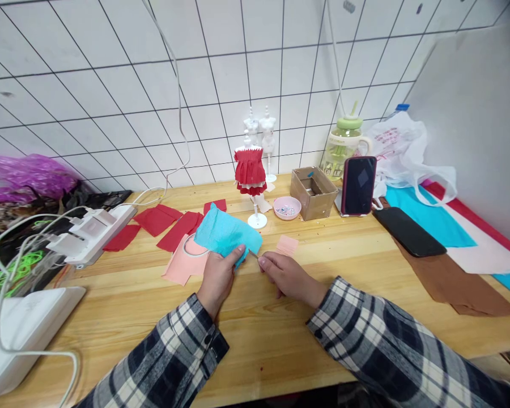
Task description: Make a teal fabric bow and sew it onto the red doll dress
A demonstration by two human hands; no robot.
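Observation:
My left hand [221, 277] pinches the lower edge of a bright blue sheet [225, 229] that looks like crepe paper, thumb on top, and holds it up off the table. Close beside it, my right hand [289, 276] is closed on a thin metal tool [254, 254] whose tip meets the sheet's lower right edge. Most of that tool is hidden by the fingers, so its kind does not show. Under the blue sheet lie a pink piece [181, 263] and part of a thin ring [187, 248]. A small pink pleated piece [287, 245] lies just beyond my right hand.
Behind the sheet stands a small mannequin [250, 170] in a red ruffled dress. Right of it are a pink bead dish [287, 208], a cardboard box [313, 195] and a propped phone [359, 187]. Red pieces [157, 220] and a power strip [97, 235] lie left; a black phone [409, 232] lies right.

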